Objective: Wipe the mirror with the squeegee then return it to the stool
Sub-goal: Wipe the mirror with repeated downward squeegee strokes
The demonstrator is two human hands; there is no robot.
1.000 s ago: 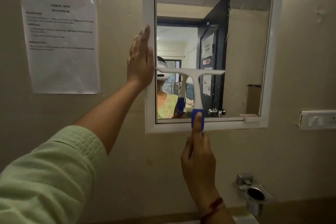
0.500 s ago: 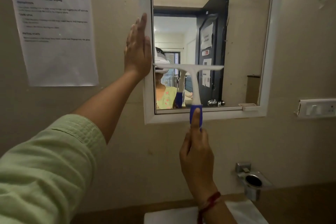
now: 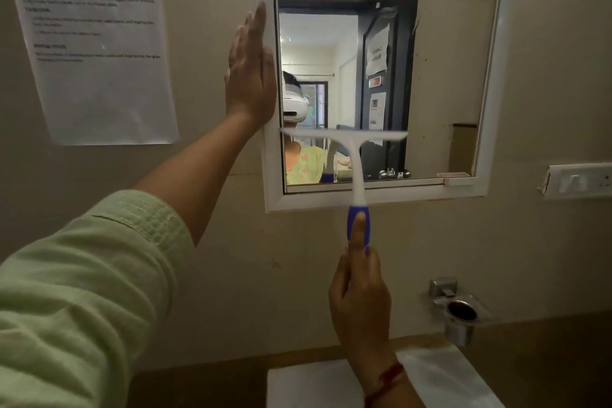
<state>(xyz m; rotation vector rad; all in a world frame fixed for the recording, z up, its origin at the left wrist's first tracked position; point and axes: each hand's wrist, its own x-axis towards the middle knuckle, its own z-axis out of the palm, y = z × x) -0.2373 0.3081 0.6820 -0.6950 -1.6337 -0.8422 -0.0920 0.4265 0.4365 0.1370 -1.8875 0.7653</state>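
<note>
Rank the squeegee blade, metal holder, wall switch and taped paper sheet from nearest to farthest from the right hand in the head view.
1. metal holder, lower right of the right hand
2. squeegee blade, above
3. wall switch, far right
4. paper sheet, upper left

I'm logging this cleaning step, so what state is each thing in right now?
Squeegee: held upright, blade across the lower glass.
Right hand: gripping the blue handle.
Left hand: flat, open, against the frame's left edge.
Mirror: fixed on the wall, a few specks showing.
Paper sheet: stuck to the wall.
</note>
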